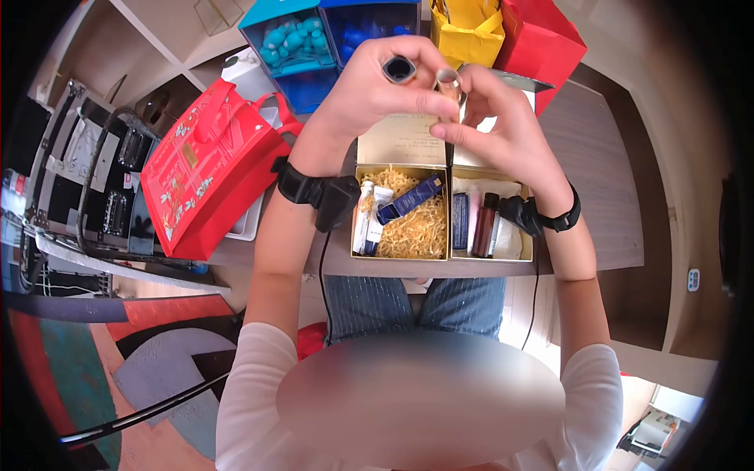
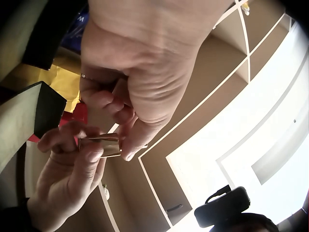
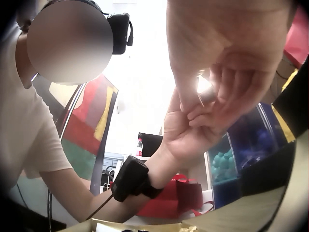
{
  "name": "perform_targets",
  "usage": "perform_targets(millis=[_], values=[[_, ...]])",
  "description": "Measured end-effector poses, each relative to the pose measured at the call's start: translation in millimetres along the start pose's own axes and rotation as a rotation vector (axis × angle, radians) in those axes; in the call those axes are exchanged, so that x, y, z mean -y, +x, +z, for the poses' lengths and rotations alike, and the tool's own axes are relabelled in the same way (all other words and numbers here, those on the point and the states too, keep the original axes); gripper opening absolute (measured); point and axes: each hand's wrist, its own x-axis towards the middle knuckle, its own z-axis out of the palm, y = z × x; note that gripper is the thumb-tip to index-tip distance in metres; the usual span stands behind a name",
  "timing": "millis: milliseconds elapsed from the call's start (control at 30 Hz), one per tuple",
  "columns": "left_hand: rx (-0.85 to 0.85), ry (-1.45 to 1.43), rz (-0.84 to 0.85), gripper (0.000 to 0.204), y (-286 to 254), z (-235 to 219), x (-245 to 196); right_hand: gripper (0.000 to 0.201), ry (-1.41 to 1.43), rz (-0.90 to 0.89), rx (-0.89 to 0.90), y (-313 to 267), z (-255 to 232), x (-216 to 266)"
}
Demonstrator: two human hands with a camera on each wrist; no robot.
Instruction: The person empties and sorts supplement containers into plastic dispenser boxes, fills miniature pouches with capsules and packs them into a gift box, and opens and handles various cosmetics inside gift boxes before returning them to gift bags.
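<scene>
A small gold metallic tube [image 1: 448, 81] is pinched between both hands above two open boxes. The left hand [image 1: 385, 90] also holds a dark square-ended cap [image 1: 399, 70] in its curled fingers. From the other side the right hand [image 1: 510, 129] grips the gold piece with thumb and fingers. In the left wrist view the shiny gold piece [image 2: 108, 145] lies between the left thumb and the right hand's fingertips. Below, the left box [image 1: 402, 257] holds shredded filler, a blue box [image 1: 410, 199] and white tubes; the right box [image 1: 491, 258] holds a dark red bottle [image 1: 485, 226].
A red gift bag [image 1: 196, 173] stands at the left of the table. Blue drawers [image 1: 310, 90] with turquoise items, a yellow bag [image 1: 469, 31] and a red bag [image 1: 542, 47] are at the back. Cables hang from both wrist cameras.
</scene>
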Motion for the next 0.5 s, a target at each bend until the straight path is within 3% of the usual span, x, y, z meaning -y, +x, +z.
perform_targets(millis=[33, 100, 167, 233, 500], values=[[0.0, 0.001, 0.003, 0.026, -1.0, 0.5, -4.4, 0.041, -0.002, -0.002, 0.0, -0.3, -0.1, -0.5], [0.164, 0.147, 0.024, 0.026, -4.5, 0.5, -15.5, 0.042, 0.087, -0.126, 0.138, -1.2, 0.9, -0.8], [0.211, 0.116, -0.004, 0.028, -5.8, -0.8, -23.8, 0.035, 0.114, -0.118, 0.201, -1.8, -3.7, 4.1], [0.438, 0.102, 0.026, 0.032, -5.8, -9.6, -27.1, 0.03, 0.126, -0.127, 0.31, -2.0, -5.1, 5.0], [0.446, 0.178, 0.082, 0.038, -7.9, -13.6, -31.7, 0.035, 0.007, -0.169, 0.176, -6.5, 6.8, 23.0]])
